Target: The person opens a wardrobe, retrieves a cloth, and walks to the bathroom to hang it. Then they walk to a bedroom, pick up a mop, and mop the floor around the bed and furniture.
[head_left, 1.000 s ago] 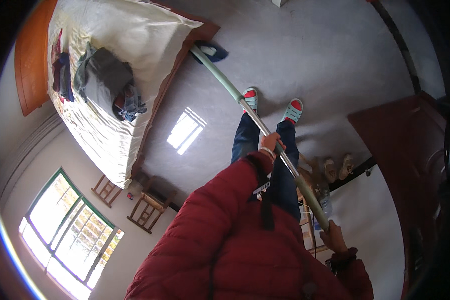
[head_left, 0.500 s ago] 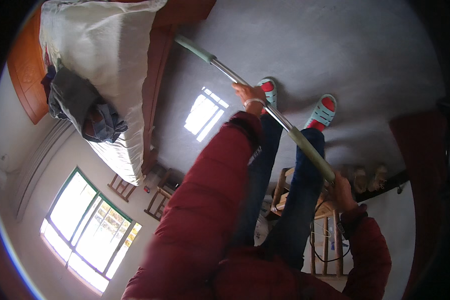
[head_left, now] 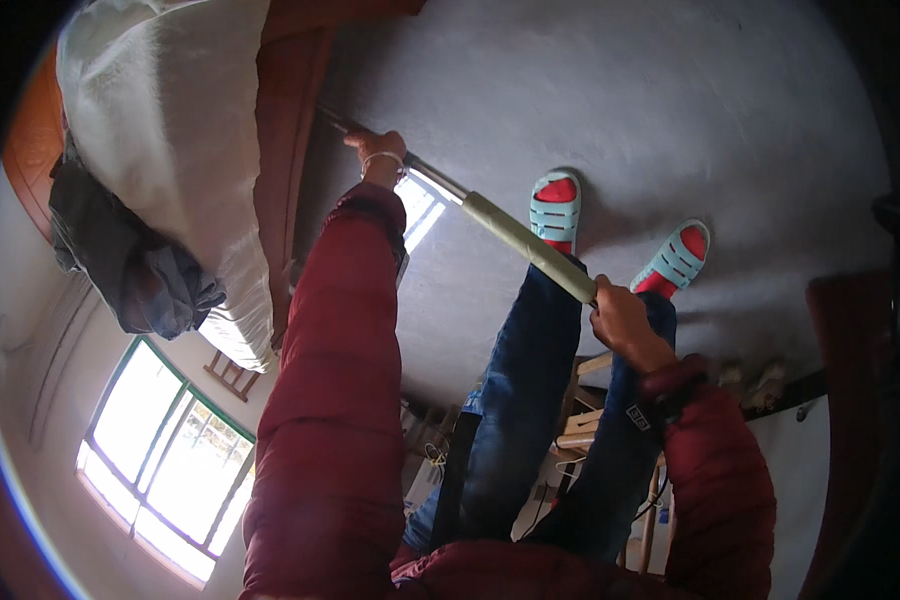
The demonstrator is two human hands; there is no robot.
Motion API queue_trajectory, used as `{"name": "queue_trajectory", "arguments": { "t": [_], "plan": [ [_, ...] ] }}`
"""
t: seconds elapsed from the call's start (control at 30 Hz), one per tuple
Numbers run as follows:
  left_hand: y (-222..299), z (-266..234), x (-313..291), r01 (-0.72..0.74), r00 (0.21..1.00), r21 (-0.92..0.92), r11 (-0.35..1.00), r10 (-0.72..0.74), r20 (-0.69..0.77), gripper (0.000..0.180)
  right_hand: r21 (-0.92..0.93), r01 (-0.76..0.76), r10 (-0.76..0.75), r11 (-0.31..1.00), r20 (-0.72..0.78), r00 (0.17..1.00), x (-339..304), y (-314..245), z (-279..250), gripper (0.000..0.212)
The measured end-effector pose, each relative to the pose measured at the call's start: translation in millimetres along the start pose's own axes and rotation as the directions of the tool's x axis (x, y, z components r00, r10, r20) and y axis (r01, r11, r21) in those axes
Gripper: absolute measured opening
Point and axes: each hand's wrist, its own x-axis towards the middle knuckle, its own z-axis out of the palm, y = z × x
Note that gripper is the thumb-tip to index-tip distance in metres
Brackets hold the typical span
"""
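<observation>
Head view: a long pole with a pale green grip sleeve (head_left: 523,243) is clasped firmly by the left hand (head_left: 378,150) and right hand (head_left: 622,318), beside a wooden bed (head_left: 285,120).

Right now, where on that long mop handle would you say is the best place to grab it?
Probably as it is held now: the left hand low on the bare metal part of the mop handle, the right hand at the top of its green sleeve, both closing from above. The slanted pole needs two spread grips.

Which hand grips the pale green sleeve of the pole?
The right hand, closed on the green sleeve's near end. The left hand holds the bare metal part farther along, beside the bed frame.
</observation>
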Motion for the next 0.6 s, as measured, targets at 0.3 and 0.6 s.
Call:
{"name": "queue_trajectory", "arguments": {
  "t": [0.3, 0.6],
  "plan": [
    [-64.3, -13.8, 17.7, 0.281, 0.956, -0.202, 0.938, -0.254, 0.149, 0.054, -0.178, 0.039, -0.026, 0.983, 0.076, 0.997, 22.6, -12.5, -35.6, 0.011],
    [-144.9, 19.8, -54.1, 0.432, 0.86, -0.21, 0.877, -0.331, 0.388, 0.035, -0.326, 0.009, 0.028, 0.945, 0.11, 0.994, -76.9, -7.3, -102.0, 0.017]
  ]
}}
